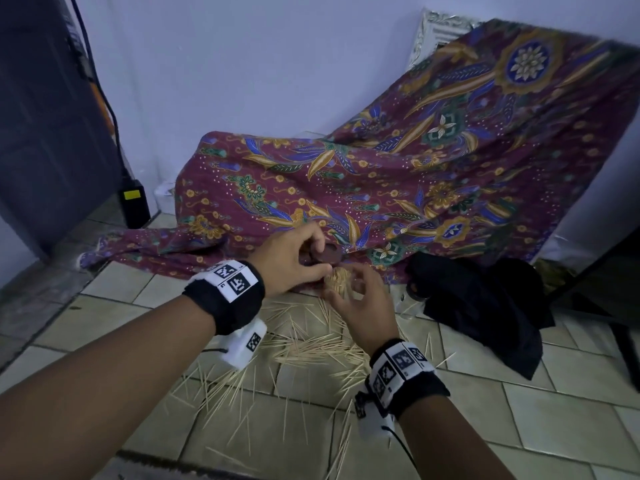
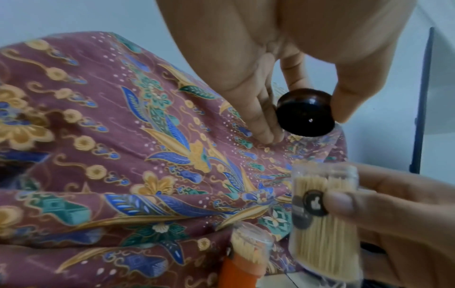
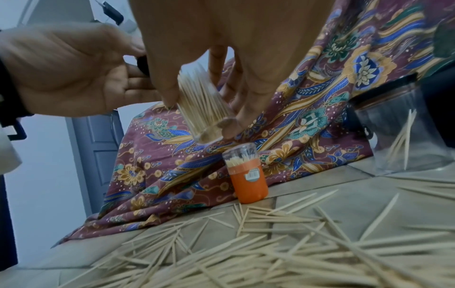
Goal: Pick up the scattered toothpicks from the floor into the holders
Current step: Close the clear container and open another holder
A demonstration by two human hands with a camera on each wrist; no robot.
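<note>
- Toothpicks lie scattered over the floor tiles at lower centre of the head view, directly under both wrists.
- Right hand grips a clear holder, packed full, uncapped and held off the floor.
- Left hand pinches a dark round lid just above it.
- Risk: with its mouth open, a tilt or knock would likely spill this holder again; a misaligned lid could snag protruding tips.
- Orange holder stands below the hands and could be toppled.
- Room: patterned cloth hems the far edge, dark fabric lies at centre right; open tiles lie lower left.
</note>
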